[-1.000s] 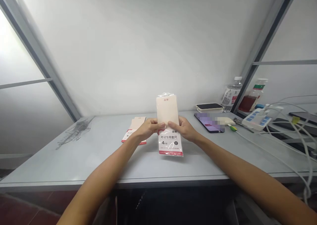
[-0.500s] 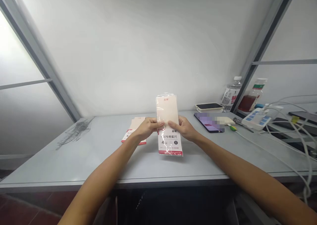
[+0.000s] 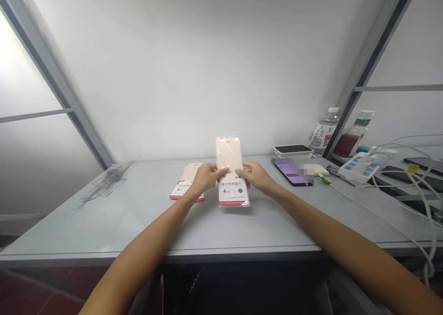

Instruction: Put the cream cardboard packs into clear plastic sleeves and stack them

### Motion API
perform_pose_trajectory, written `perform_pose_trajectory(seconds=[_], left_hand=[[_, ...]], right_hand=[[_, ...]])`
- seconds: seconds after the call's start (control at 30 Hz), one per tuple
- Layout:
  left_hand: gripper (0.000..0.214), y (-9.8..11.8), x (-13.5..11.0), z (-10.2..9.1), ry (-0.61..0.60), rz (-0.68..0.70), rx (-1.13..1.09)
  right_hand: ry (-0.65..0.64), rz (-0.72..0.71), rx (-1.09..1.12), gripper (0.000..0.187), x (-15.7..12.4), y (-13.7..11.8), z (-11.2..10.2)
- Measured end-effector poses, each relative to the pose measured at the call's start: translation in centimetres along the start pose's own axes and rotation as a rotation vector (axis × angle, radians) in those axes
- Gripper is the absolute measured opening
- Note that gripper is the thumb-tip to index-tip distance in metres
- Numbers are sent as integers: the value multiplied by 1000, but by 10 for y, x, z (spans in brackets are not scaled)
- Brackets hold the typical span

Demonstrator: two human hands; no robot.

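Observation:
Between my two hands stands a ruler set packet (image 3: 232,196), a pale pink and white card in a clear plastic sleeve with a red strip along its bottom. My left hand (image 3: 206,176) grips its left edge, thumb across the front. At the right edge my right hand (image 3: 256,175) pinches it the same way. The fingers behind the packet are mostly hidden. Similar packets (image 3: 180,190) lie in a pile on the table to the left, partly covered by my left hand and forearm.
Toward the right lie a lit phone (image 3: 289,172), a second phone (image 3: 293,149) by the wall and a white power strip (image 3: 360,166) with tangled cables. A water bottle (image 3: 323,132) and a jar of red contents (image 3: 353,137) stand behind. Dark scribbles (image 3: 107,183) mark the grey table (image 3: 145,213).
The packet has tilted back and its lower edge has risen a little, so it looks shorter. Both hands keep their hold at nearly the same place.

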State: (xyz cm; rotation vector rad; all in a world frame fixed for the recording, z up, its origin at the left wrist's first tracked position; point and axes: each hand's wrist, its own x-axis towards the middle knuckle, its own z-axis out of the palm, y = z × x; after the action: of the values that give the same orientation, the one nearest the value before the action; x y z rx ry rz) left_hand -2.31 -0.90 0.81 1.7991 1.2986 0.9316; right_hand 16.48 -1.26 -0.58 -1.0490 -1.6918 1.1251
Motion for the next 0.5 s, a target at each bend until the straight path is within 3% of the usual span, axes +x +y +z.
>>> perform_pose_trajectory(seconds=[0.13,0.2,0.4,0.5], left_hand=[[57,-16,6,1,114,-71,252],[59,-24,9,2,111,-81,364],[34,-33,17,7,-2,-47,634],[38,-29,20,-1,44,-91,802]], right_hand=[[-45,81,-215,41,4,7,-3],[-31,101,-313,45,7,13,-3],[41,138,-751,41,19,27,5],[85,144,-865,44,21,29,5]])
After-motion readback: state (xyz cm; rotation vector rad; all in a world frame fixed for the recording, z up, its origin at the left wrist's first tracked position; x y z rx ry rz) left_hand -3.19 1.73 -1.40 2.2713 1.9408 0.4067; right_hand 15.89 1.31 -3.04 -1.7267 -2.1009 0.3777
